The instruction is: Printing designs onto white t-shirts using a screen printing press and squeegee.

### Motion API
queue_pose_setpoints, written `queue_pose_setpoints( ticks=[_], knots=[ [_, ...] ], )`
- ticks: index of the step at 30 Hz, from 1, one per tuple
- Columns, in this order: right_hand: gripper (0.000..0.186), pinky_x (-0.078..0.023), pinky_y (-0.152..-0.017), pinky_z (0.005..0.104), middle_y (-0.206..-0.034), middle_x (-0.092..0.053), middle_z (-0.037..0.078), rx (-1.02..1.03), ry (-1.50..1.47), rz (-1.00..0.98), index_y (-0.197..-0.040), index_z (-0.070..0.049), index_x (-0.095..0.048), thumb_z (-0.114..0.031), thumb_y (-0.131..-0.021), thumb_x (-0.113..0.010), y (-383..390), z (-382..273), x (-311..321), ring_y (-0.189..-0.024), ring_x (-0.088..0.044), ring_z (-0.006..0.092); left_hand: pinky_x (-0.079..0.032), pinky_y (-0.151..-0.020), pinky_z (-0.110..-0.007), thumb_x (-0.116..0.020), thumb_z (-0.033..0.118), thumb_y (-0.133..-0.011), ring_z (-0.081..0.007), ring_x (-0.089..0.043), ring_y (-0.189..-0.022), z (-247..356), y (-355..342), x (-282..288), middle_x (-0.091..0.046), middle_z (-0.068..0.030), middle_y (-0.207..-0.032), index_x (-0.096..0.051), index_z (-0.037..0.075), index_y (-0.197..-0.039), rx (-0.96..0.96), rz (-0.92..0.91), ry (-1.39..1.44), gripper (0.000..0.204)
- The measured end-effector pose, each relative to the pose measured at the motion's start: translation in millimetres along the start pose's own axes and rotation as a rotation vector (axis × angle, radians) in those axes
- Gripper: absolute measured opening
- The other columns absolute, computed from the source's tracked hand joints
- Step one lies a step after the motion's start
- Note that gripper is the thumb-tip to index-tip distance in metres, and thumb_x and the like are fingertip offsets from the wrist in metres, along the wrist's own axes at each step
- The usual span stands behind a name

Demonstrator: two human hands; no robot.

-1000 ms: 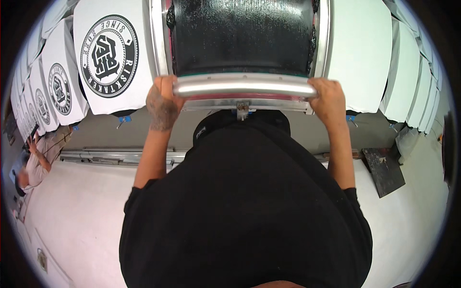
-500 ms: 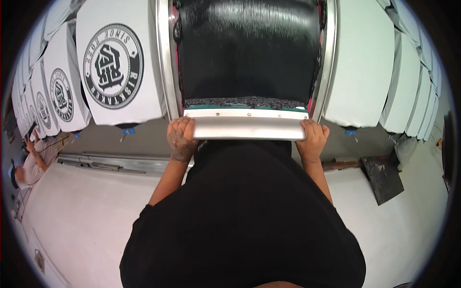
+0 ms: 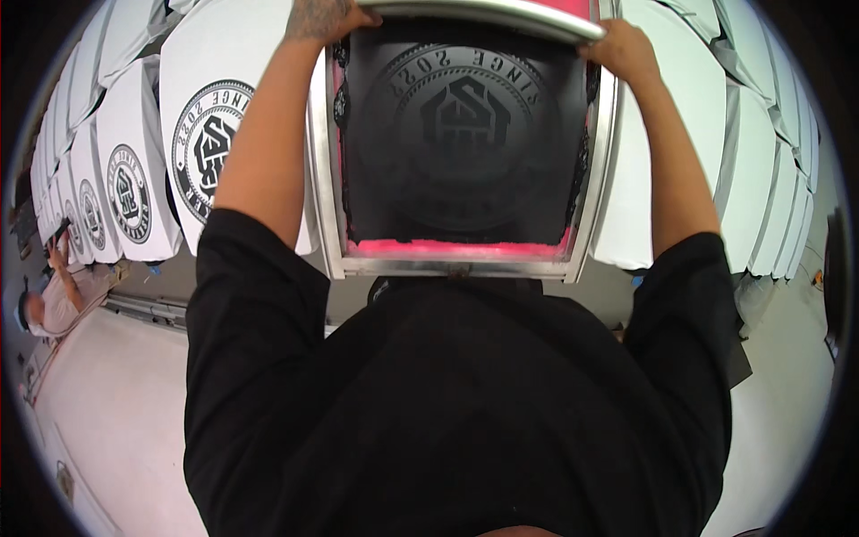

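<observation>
A wide metal-handled squeegee (image 3: 501,15) lies across the far part of a framed printing screen (image 3: 461,267). At its left end my left hand (image 3: 324,20) is closed round the handle, and my right hand (image 3: 625,49) grips the right end. Both arms are stretched forward. Black ink (image 3: 394,201) covers the mesh, and a round emblem shows through it. Thick ridges of ink line both sides of the screen, with pink mesh showing along the near edge. The squeegee's blade is hidden beneath the handle.
White shirts on boards with round black prints (image 3: 130,192) line up to the left. Plain white shirts (image 3: 684,116) stand in a row to the right. At the far left is another person (image 3: 58,295). A dark panel (image 3: 741,365) leans behind my right sleeve.
Both hands have pushed the squeegee from the near end of the screen to its far end. The emblem and the pink near edge have come into view.
</observation>
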State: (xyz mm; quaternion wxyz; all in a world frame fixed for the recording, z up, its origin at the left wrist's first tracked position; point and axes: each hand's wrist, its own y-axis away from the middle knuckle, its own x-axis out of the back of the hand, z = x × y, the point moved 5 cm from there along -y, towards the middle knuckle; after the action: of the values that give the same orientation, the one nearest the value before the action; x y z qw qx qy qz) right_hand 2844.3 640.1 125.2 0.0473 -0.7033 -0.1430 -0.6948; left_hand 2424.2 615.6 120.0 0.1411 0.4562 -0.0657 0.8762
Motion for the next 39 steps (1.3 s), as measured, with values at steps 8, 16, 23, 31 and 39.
queue_pose_setpoints(
  ticks=[8, 16, 23, 31, 39],
  knots=[
    [0.035, -0.039, -0.104, 0.0441, -0.104, -0.077, 0.007, 0.075, 0.06, -0.024, -0.106, -0.014, -0.076, -0.025, -0.073, -0.079, 215, -70, 19, -0.098, -0.07, 0.0232, -0.057, -0.07, -0.04, -0.078, 0.022, -0.081, -0.0298, -0.07, -0.076, 66, 249, -32, -0.071, -0.0089, -0.085, -0.073, 0.012, -0.097, 0.013, 0.178, -0.413, 0.021],
    [0.025, -0.039, -0.09, 0.0411, -0.093, -0.072, 0.001, -0.063, -0.227, -0.011, -0.093, -0.014, -0.07, -0.005, -0.07, -0.073, 372, -92, -32, -0.091, -0.066, 0.0213, -0.054, -0.083, -0.044, -0.07, 0.009, -0.08, -0.0283, -0.066, -0.083, 134, 386, -89, -0.069, -0.0093, -0.091, -0.072, 0.006, -0.093, 0.161, 0.076, -0.18, 0.013],
    [0.021, -0.039, -0.09, 0.0412, -0.095, -0.073, 0.001, -0.021, -0.19, 0.181, -0.095, -0.013, -0.068, -0.01, -0.075, -0.073, 378, -87, -57, -0.099, -0.068, 0.0194, -0.055, -0.083, -0.05, -0.061, 0.008, -0.082, -0.0332, -0.067, -0.093, 130, 398, -111, -0.067, -0.0146, -0.097, -0.072, 0.001, -0.098, 0.069, 0.31, -0.23, 0.02],
    [0.024, -0.044, -0.079, 0.04, -0.089, -0.075, 0.009, 0.061, -0.066, 0.287, -0.092, -0.011, -0.074, -0.008, -0.069, -0.071, 137, -43, -38, -0.075, -0.069, 0.0302, -0.052, -0.087, -0.045, -0.071, 0.004, -0.07, -0.0318, -0.064, -0.099, 22, 166, -63, -0.064, -0.0135, -0.1, -0.067, 0.011, -0.104, -0.175, 0.537, -0.376, 0.034],
    [0.045, -0.058, -0.087, 0.0426, -0.093, -0.076, 0.02, -0.049, -0.103, -0.257, -0.099, -0.004, -0.079, -0.035, -0.065, -0.085, -29, -10, 26, -0.092, -0.074, 0.036, -0.056, -0.091, -0.045, -0.087, 0.045, -0.075, -0.0352, -0.072, -0.099, -6, -20, 4, -0.075, -0.0188, -0.099, -0.076, 0.006, -0.11, 0.082, 0.048, -0.436, 0.054]
  ],
)
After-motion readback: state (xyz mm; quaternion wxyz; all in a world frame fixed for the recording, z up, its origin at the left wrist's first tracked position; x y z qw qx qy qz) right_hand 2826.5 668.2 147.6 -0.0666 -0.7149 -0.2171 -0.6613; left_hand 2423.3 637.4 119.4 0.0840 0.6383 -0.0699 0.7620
